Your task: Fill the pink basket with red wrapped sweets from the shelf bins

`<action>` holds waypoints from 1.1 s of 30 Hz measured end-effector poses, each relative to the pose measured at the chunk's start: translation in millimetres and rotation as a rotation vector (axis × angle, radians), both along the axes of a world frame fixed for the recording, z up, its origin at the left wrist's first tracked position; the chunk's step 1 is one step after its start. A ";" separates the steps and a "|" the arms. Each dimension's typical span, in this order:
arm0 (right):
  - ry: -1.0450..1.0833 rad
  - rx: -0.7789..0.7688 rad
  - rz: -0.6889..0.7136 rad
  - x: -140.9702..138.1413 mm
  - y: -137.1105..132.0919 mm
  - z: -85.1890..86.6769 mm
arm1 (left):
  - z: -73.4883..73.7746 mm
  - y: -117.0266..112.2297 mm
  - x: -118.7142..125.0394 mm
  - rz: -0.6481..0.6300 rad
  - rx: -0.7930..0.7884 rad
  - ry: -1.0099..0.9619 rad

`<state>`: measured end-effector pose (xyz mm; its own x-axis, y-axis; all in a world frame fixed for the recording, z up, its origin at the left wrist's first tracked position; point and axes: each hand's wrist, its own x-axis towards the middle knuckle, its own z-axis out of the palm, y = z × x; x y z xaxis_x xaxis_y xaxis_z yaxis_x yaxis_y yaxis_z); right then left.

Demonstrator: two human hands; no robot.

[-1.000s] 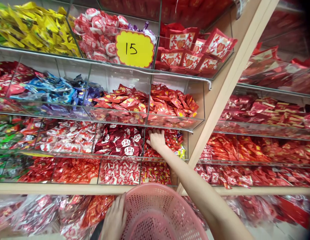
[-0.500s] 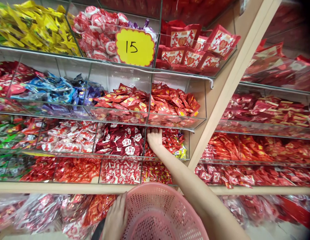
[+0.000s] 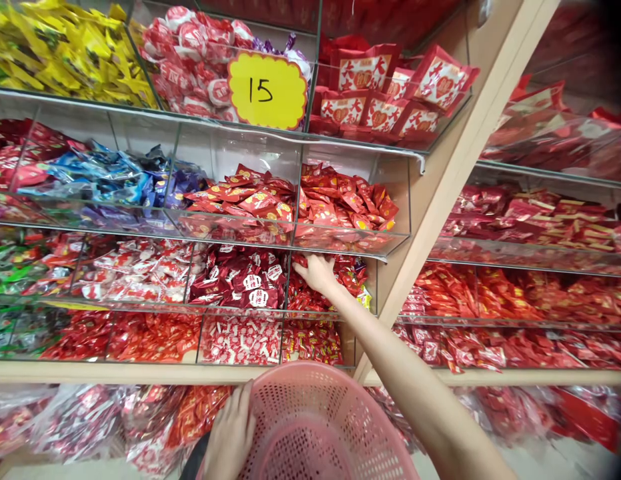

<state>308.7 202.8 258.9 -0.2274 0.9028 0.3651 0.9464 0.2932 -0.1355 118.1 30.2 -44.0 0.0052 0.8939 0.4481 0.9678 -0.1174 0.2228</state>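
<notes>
My right hand (image 3: 319,272) reaches into a clear bin of small red wrapped sweets (image 3: 351,275) on the third shelf row. Its fingers curl down into the pile and their tips are hidden, so what they hold cannot be made out. My left hand (image 3: 231,435) grips the left rim of a pink perforated plastic basket (image 3: 315,427) held low in front of me. The part of the basket's inside that shows holds nothing.
Clear acrylic bins (image 3: 290,237) in tiers hold yellow, blue, green, white and red sweets. A yellow price tag marked 15 (image 3: 267,91) hangs on the top row. A slanted wooden post (image 3: 440,193) splits this rack from another at the right. Bagged sweets (image 3: 140,420) lie under the lowest shelf.
My right hand has shifted slightly to the right and deeper into the red sweets bin. The basket and left hand have barely moved.
</notes>
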 end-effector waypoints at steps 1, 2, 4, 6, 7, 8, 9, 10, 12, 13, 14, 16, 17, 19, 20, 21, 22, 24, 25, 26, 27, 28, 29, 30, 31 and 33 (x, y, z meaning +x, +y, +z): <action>0.053 0.009 0.017 1.7 -3.3 0.5 | 0.0 0.1 0.0 -0.001 -0.002 -0.002; 0.103 0.014 0.035 3.9 -6.6 0.8 | 0.0 0.2 0.1 -0.002 -0.004 -0.003; 0.195 0.016 0.073 9.1 -14.0 1.2 | 0.1 0.0 0.2 -0.004 -0.001 0.001; 0.312 0.019 0.128 15.0 -24.4 1.2 | 0.4 -0.4 0.6 -0.001 0.012 0.000; 0.392 0.019 0.166 17.7 -31.7 1.0 | 0.6 -0.7 0.8 0.000 0.019 -0.003; 0.493 0.009 0.217 20.3 -40.6 0.4 | 0.9 -1.0 1.0 0.002 0.026 -0.007; 0.616 -0.020 0.277 22.5 -51.3 -0.8 | 1.4 -1.2 1.2 0.003 0.030 -0.009; 0.758 -0.083 0.339 24.4 -63.6 -2.8 | 2.0 -1.3 1.4 0.003 0.030 -0.009; 1.067 -0.328 0.448 27.0 -90.6 -10.2 | 3.7 -1.6 1.7 0.004 0.021 -0.001; 1.215 -0.497 0.482 27.7 -104.0 -16.1 | 4.9 -1.8 1.9 0.004 0.011 0.005; 1.343 -0.673 0.499 27.9 -116.5 -23.7 | 6.2 -2.1 2.2 0.003 -0.001 0.012; 1.537 -0.967 0.492 26.6 -136.7 -43.9 | 9.0 -2.6 2.9 0.001 -0.025 0.023; 1.612 -1.072 0.468 25.0 -144.2 -56.0 | 10.4 -3.0 3.3 -0.002 -0.036 0.024; 1.737 -1.210 0.392 20.3 -154.5 -82.1 | 12.7 -3.4 4.3 -0.004 -0.053 0.019; 1.790 -1.252 0.359 17.5 -157.9 -95.3 | 13.7 -3.6 4.7 -0.004 -0.057 0.014; 1.836 -1.281 0.334 14.8 -160.6 -108.2 | 14.5 -3.7 5.1 -0.003 -0.061 0.007; 1.873 -1.305 0.316 12.2 -162.9 -120.6 | 15.4 -3.8 5.4 -0.004 -0.065 -0.001; 1.921 -1.331 0.291 8.6 -167.2 -143.6 | 17.3 -4.1 5.7 -0.006 -0.077 -0.013; 1.927 -1.336 0.272 7.7 -169.5 -154.4 | 18.5 -4.3 5.8 -0.009 -0.084 -0.017; 1.920 -1.335 0.252 7.6 -172.0 -164.8 | 19.8 -4.7 6.0 -0.013 -0.089 -0.021; 1.897 -1.334 0.238 8.1 -174.9 -174.9 | 21.0 -5.1 6.1 -0.017 -0.091 -0.024; 1.863 -1.330 0.230 9.2 -178.1 -184.6 | 22.2 -5.5 6.3 -0.021 -0.091 -0.028; 1.821 -1.329 0.224 10.6 -181.6 -193.7 | 23.2 -5.9 6.6 -0.024 -0.089 -0.033; 1.782 -1.333 0.221 12.4 -185.4 -202.1 | 23.9 -6.2 6.9 -0.026 -0.085 -0.036; 1.753 -1.336 0.219 14.3 -189.2 -209.5 | 24.3 -6.5 7.1 -0.024 -0.081 -0.038; 1.728 -1.348 0.188 18.4 -196.4 -220.8 | 23.8 -6.8 7.4 -0.017 -0.070 -0.036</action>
<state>327.1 6.3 38.1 -0.5532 0.7318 -0.3980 -0.3117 -0.6249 -0.7158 125.5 23.4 -20.2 0.0058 0.9229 0.3851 0.9571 -0.1167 0.2652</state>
